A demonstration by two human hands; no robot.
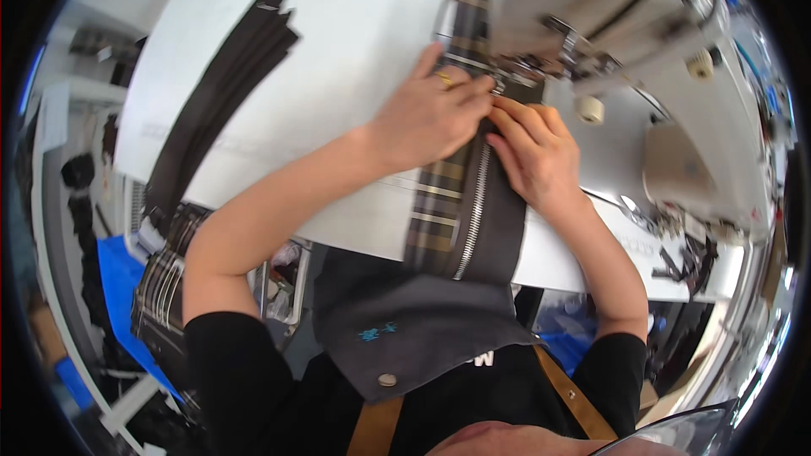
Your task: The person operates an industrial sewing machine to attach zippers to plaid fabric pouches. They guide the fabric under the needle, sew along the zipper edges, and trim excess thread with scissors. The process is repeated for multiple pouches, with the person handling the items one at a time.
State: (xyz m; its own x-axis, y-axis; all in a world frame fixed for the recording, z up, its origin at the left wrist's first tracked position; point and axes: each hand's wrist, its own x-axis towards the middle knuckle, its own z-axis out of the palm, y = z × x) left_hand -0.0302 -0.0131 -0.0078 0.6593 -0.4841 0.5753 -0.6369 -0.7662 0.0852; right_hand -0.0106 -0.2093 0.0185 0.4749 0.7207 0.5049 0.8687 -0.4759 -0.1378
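A long plaid fabric piece (439, 194) in brown, black and cream runs up the white table under the sewing machine's presser foot (500, 83). Along it lies a silver metal zipper (475, 211) on dark tape, with a plain dark strip (498, 232) on the right. My left hand (431, 114), with a gold ring on one finger, is bent over the plaid side, its fingertips closed on the work just below the foot. Close beside them, my right hand (541, 156) has its fingers together on the zipper and the dark strip. Both thumb grips are partly hidden.
The white sewing machine (710, 110) fills the upper right. Several dark strips (224, 97) lie stacked on the table's left. Black scraps (688, 266) sit at the right edge. Plaid pieces (160, 291) hang at the lower left near blue sheeting (122, 274).
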